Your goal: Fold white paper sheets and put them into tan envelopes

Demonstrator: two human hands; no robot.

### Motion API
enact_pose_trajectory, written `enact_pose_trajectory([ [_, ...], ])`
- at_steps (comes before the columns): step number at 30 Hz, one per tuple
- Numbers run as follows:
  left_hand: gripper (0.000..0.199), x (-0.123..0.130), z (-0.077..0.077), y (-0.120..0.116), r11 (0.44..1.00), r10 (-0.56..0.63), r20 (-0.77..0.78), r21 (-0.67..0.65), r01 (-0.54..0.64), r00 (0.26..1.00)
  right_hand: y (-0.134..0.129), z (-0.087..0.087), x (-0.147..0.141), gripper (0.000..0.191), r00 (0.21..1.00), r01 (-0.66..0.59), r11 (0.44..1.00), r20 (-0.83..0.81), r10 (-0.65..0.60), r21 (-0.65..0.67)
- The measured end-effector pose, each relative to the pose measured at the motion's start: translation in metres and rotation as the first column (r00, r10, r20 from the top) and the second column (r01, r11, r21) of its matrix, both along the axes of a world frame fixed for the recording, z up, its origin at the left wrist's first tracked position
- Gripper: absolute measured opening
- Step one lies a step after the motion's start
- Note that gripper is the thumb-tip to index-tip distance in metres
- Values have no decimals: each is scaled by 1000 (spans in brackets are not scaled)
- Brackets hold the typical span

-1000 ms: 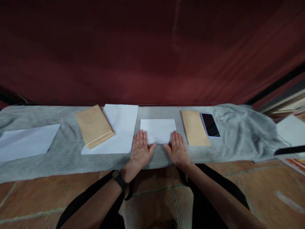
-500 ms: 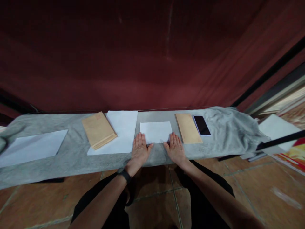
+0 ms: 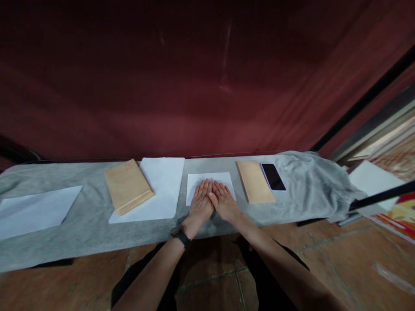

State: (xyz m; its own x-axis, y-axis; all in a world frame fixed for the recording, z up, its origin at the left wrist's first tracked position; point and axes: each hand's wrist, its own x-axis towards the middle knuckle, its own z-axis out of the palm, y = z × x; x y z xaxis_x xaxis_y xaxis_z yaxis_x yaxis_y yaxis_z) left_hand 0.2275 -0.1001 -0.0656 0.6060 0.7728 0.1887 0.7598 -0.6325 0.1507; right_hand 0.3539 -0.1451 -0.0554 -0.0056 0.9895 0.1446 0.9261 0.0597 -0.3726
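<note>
A small white sheet (image 3: 192, 183), perhaps folded, lies on the grey cloth-covered bench in front of me. My left hand (image 3: 202, 202) rests flat on its middle, fingers stretched forward. My right hand (image 3: 224, 203) lies flat beside it, touching it, with the thumb against the left hand. Neither hand grips anything. Right of the sheet is a brown envelope (image 3: 255, 181), and beyond it a dark-screened phone (image 3: 273, 177). To the left, a stack of brown envelopes (image 3: 128, 185) partly covers larger white paper (image 3: 167, 185).
More white paper (image 3: 35, 211) lies at the far left of the grey cloth (image 3: 94, 233). A dark red wall (image 3: 194, 95) stands behind the bench. Black bars, a white sheet (image 3: 376, 183) and a colourful printed item (image 3: 402, 216) are at the right.
Both hands have moved inward from the small sheet's lower corners and now meet over its middle. The view has shifted slightly.
</note>
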Motion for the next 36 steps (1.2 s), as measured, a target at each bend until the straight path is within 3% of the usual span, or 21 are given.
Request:
enact_pose_trajectory([
  [7, 68, -2, -19, 3, 999, -24, -32, 22, 25, 999, 5, -14, 3, 67, 1000, -10, 1000, 28, 10, 5],
  [15, 61, -6, -15, 16, 995, 88, -27, -51, -90, 996, 8, -24, 12, 68, 989, 87, 994, 111, -94, 65],
  [23, 62, -16, -16, 18, 979, 204, 5, -18, -204, 979, 1, -36, 25, 72, 953, 222, 958, 168, -252, 180],
  [30, 64, -13, -10, 14, 924, 375, -54, -59, -378, 925, -3, -35, 28, 75, 923, 269, 945, 229, -309, 188],
  [36, 64, -13, -7, 13, 907, 410, -79, -70, -416, 909, -6, -31, 27, 80, 905, 316, 933, 239, -351, 174],
])
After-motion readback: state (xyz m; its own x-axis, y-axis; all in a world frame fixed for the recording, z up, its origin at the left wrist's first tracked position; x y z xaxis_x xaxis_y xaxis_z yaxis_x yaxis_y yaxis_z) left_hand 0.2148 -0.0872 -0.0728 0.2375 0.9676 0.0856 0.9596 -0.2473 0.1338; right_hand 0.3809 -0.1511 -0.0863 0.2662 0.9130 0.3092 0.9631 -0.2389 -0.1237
